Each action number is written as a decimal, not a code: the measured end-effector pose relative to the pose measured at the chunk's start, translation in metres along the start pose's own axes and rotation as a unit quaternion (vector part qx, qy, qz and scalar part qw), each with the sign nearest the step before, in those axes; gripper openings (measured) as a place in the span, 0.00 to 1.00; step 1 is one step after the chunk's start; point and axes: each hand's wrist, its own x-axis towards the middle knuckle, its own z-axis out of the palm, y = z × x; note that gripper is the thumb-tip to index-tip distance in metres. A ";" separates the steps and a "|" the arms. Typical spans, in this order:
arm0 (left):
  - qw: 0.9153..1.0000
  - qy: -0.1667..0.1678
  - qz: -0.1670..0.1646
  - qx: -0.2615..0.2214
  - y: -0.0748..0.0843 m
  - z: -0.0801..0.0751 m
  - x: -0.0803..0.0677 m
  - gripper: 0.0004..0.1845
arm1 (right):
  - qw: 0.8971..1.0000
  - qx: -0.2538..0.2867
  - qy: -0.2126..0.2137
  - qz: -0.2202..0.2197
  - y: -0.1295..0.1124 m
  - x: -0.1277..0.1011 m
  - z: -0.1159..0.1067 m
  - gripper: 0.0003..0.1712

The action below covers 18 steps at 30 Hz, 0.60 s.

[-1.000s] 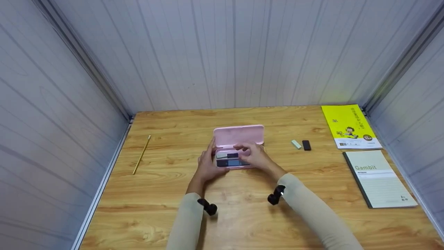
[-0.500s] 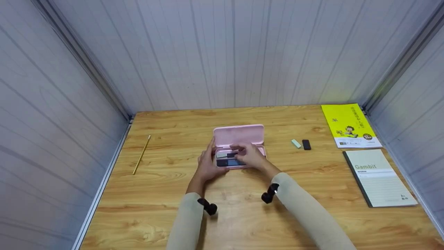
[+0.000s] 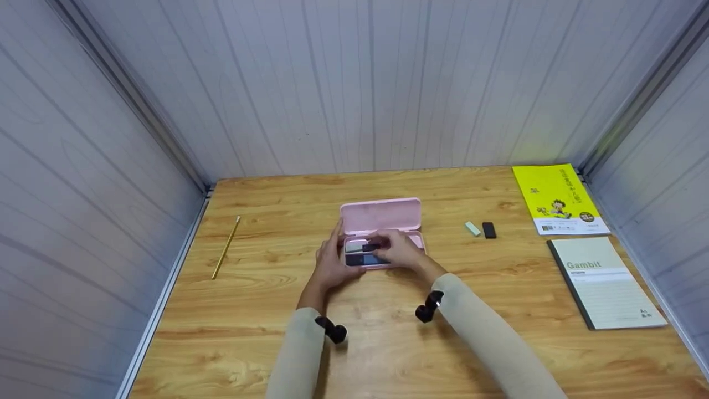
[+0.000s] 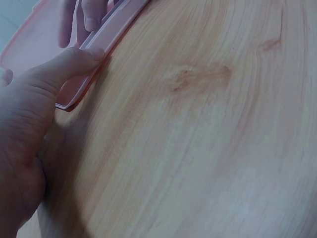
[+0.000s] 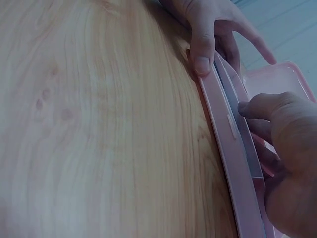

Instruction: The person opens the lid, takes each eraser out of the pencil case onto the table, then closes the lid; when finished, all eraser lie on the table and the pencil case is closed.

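Observation:
A pink pencil case (image 3: pixel 382 216) stands with its lid up in the middle of the table. My left hand (image 3: pixel 332 260) holds its left end, thumb along the front wall and the other fingers round the side, as the left wrist view (image 4: pixel 29 114) also shows. Inside the case lie a pale piece and dark and blue pieces, partly covered by my hand. My right hand (image 3: pixel 401 249) reaches into the case from the right, and its thumb and fingers pinch a small black eraser (image 3: pixel 368 247). In the right wrist view my right hand (image 5: pixel 292 148) hides that eraser.
A yellow pencil (image 3: pixel 226 247) lies at the left. Right of the case are a mint-green eraser (image 3: pixel 472 229) and another black eraser (image 3: pixel 489 230). A yellow booklet (image 3: pixel 559 199) and a pale notebook (image 3: pixel 606 284) lie along the right edge. Walls enclose the table at the back and sides.
My right hand has moved left and a little down into the case, and its fingers have closed on the black eraser. My left hand has stayed on the case.

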 end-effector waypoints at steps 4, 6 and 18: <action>1.000 0.000 0.000 -0.002 -0.001 0.000 0.000 0.76 | 1.000 -0.017 -0.009 0.006 -0.002 0.001 0.002 0.25; 1.000 0.002 0.002 -0.005 -0.001 0.000 0.000 0.76 | 1.000 -0.026 -0.011 0.006 -0.002 0.000 0.003 0.25; 1.000 -0.002 0.015 0.004 -0.002 0.000 -0.001 0.76 | 0.999 -0.036 -0.004 -0.021 -0.001 0.000 0.006 0.27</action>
